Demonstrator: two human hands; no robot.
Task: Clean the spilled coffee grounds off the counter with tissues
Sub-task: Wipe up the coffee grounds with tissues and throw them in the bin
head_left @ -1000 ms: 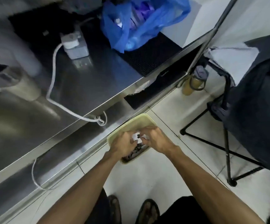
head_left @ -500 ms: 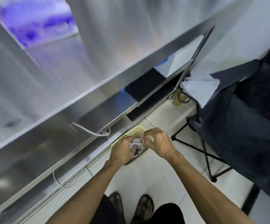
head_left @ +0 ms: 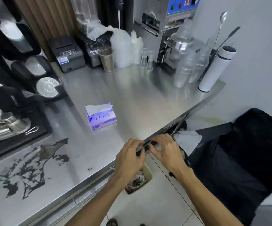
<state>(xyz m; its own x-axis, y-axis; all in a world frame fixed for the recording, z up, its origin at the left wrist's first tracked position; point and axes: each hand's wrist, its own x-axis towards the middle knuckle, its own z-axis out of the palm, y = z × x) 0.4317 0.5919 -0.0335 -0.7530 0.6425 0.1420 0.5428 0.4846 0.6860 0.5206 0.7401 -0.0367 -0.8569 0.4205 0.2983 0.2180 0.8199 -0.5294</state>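
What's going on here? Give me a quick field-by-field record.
Spill: coffee grounds smeared on the counter, not yet wiped
Tissue pack: purple, open, mid-counter, apart from the spill
Bin: on the floor below the counter edge, dirty tissues inside
Hands: left hand and right hand close together above the bin, fingers curled, no tissue visible

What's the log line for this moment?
left hand, right hand: empty, at counter edge | coffee grounds: smeared on counter | tissue box: on counter
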